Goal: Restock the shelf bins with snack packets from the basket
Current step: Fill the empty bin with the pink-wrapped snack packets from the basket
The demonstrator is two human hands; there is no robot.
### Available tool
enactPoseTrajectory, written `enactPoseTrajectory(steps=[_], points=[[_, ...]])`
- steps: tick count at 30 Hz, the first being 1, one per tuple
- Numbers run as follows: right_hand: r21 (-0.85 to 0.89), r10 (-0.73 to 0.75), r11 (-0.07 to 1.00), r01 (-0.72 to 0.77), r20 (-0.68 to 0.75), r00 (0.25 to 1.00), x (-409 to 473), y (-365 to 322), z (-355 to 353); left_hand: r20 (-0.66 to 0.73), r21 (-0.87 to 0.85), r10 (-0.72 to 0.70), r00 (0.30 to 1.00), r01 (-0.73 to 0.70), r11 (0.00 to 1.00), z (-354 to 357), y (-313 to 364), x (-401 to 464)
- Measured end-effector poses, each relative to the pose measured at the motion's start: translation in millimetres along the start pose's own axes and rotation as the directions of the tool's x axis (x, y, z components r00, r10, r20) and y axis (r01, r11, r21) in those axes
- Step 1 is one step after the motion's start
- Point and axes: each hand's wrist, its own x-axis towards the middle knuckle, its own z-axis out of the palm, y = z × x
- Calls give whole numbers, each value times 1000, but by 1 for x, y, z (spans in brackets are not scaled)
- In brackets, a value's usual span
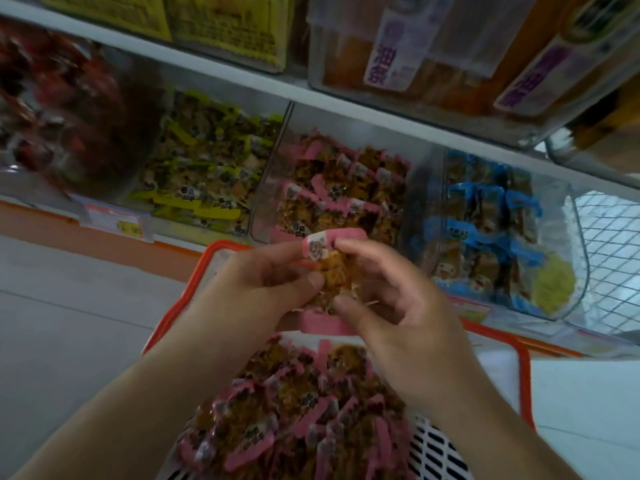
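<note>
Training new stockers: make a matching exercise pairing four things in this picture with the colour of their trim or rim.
Things:
1. packet held in both hands
2. right-hand bin's packets
3. basket rim
4. packets in the bin left of the pink bin

Colours:
A. yellow-green
B. orange-red
C. pink
D. blue

Pairs: 1-C, 2-D, 3-B, 4-A

Head view, downward, close over hands [332, 285]
</note>
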Motion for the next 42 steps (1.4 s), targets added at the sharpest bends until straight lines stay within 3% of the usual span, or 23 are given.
enactPoseTrajectory(steps=[7,8,10,12,16,18,21,27,31,34,42], points=[[25,96,995,-94,-138,986,3,12,-9,-133,397,172,976,-107,912,7,0,8],[37,106,994,-101,-162,981,4,13,-10,-172,499,238,956,-124,858,2,-2,10],[54,115,993,-106,-208,971,10,12,-11,-203,769,396,896,-105,631,-8,-3,12],[55,138,990,-129,-257,956,23,10,-10,-181,880,455,872,-63,471,-18,-5,13],[132,203,977,-165,-360,911,84,6,-8,-156,891,286,945,9,455,-27,-13,16],[171,240,967,-187,-386,891,129,11,-7,-140,901,290,947,0,433,-30,-16,17],[69,231,972,-224,-438,869,193,20,-7,-164,890,291,942,14,456,-30,-14,16],[-196,290,905,-378,-367,884,249,31,-2,-140,894,334,932,-26,447,-33,-14,16],[-469,188,804,-367,-386,903,253,36,7,-143,901,341,929,-20,433,-32,-14,16],[-640,56,716,-279,-345,937,246,33,9,-147,903,329,933,-9,430,-31,-15,18],[-743,92,618,-259,-259,962,248,27,11,-139,912,314,939,-3,411,-33,-16,19]])
